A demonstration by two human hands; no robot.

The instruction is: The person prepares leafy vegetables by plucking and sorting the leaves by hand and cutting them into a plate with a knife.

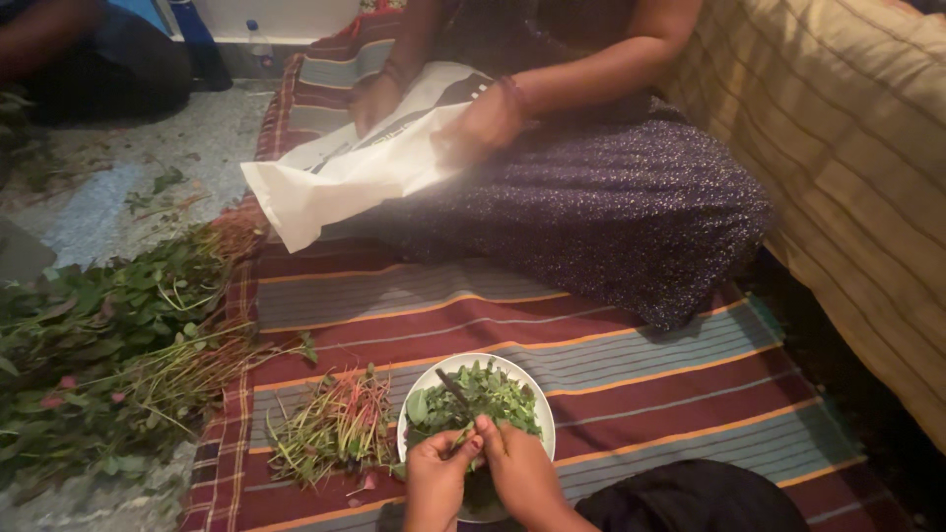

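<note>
I hold a thin green leafy sprig (463, 433) pinched between my left hand (437, 478) and right hand (517, 471), over the round white bowl (540, 399) at six o'clock. The bowl looks about half full of picked leaves. At nine o'clock, a small heap of bare reddish stalks (335, 426) lies done. A big pile of unpicked leafy greens (99, 345) waits. At twelve o'clock, another person's hands (483, 123) hold a white plastic bag (345, 172).

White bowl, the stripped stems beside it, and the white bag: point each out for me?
White bowl (537, 399), head view: bare right rim.
Stripped stems (335, 429), head view: middle of the pile on the striped mat.
White bag (335, 177), head view: flat middle, on the other person's lap.
</note>
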